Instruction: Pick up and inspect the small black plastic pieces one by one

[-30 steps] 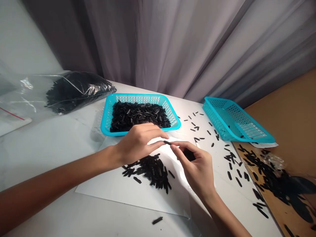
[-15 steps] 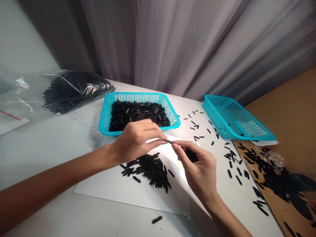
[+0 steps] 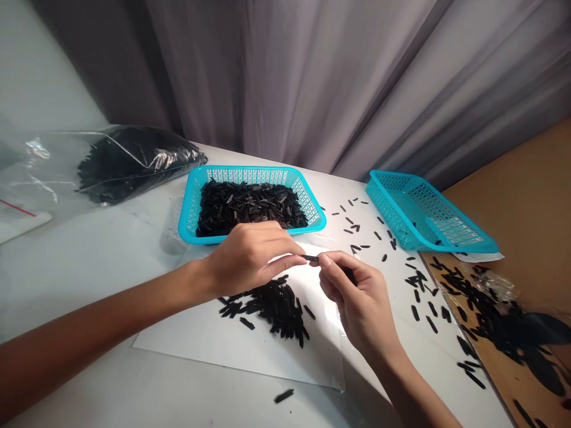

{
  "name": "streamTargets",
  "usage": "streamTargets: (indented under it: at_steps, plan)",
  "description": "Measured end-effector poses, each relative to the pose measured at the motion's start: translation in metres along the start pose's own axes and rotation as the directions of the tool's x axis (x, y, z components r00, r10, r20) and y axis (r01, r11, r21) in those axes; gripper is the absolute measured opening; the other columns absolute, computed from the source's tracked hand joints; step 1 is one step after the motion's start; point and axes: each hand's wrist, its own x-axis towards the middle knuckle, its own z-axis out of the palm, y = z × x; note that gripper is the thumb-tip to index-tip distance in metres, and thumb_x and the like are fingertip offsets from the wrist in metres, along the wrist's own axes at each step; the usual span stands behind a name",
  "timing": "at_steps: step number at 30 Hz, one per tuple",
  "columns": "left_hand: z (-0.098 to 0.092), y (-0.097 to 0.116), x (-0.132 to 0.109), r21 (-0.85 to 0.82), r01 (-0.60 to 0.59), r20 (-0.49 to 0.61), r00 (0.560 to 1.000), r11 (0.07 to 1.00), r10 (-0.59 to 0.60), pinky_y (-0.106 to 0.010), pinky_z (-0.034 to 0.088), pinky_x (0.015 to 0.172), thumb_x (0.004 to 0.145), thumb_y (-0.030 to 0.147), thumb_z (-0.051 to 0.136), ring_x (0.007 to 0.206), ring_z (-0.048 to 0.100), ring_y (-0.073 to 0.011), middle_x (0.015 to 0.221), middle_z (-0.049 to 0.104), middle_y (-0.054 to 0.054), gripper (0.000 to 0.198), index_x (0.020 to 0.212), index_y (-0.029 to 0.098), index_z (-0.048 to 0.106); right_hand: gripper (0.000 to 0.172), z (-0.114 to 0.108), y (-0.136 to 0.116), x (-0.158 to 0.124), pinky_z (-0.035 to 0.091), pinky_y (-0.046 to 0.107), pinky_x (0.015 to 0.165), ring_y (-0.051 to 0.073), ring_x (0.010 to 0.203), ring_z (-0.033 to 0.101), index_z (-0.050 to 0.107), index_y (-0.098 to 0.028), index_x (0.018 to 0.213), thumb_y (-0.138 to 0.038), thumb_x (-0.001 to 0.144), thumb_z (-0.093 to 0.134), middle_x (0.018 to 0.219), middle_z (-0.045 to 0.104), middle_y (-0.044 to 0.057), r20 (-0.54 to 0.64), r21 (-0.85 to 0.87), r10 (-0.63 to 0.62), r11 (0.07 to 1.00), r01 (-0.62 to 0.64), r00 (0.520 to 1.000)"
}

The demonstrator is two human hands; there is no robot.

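A small, narrow black strip (image 3: 311,258) is held above the white sheet (image 3: 187,339). The thumb and fingers of my left hand (image 3: 256,252) pinch its left end. My right hand (image 3: 359,297) has thumb and forefinger closed at the strip's right end. More black material (image 3: 348,274) shows inside the curled fingers of my right hand; its exact shape is hidden. Below my hands a loose pile of similar black strips (image 3: 279,309) lies on the sheet. Just behind my left hand stands a blue basket (image 3: 184,220) filled with such strips.
A clear plastic bag (image 3: 138,160) of black strips lies at the left. Another blue basket (image 3: 428,241) rests at the right, with a few pieces in it. Scattered strips (image 3: 417,279) cover the table's right side and the brown surface (image 3: 504,208) beyond. A grey curtain (image 3: 285,77) hangs behind.
The strip between my fingers has turned, and small marks now show on its face. My right fingers have curled in more, and that hand has tilted slightly.
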Motion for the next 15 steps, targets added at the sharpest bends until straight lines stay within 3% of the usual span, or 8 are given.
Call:
streamTargets:
  at_steps: [5, 15]
  plan:
    - [0.001, 0.0007, 0.0005, 0.047, -0.06, -0.041, 0.997, 0.997, 0.062, -0.03, 0.054, 0.071, 0.094, 0.018, 0.062, 0.073, 0.066, -0.0169, 0.083, 0.077, -0.004, 0.009, 0.092, 0.014, 0.07, 0.025, 0.0, -0.0016, -0.0001, 0.02, 0.027, 0.048, 0.01, 0.053, 0.032, 0.072, -0.018, 0.081, -0.042, 0.089, 0.069, 0.056, 0.041, -0.005, 0.027, 0.126, 0.069, 0.989, -0.072, 0.997]
    - [0.0023, 0.0041, -0.0008, 0.097, -0.132, 0.031, 0.991, 0.986, 0.13, -0.031, 0.052, 0.068, 0.094, 0.019, 0.059, 0.069, 0.065, -0.0175, 0.074, 0.074, -0.002, 0.014, 0.086, 0.013, 0.069, 0.024, 0.0058, -0.0041, 0.0021, 0.017, 0.028, 0.049, 0.009, 0.053, 0.026, 0.07, -0.017, 0.075, -0.037, 0.087, 0.071, 0.055, 0.038, -0.005, 0.07, 0.254, 0.15, 0.953, -0.163, 0.986]
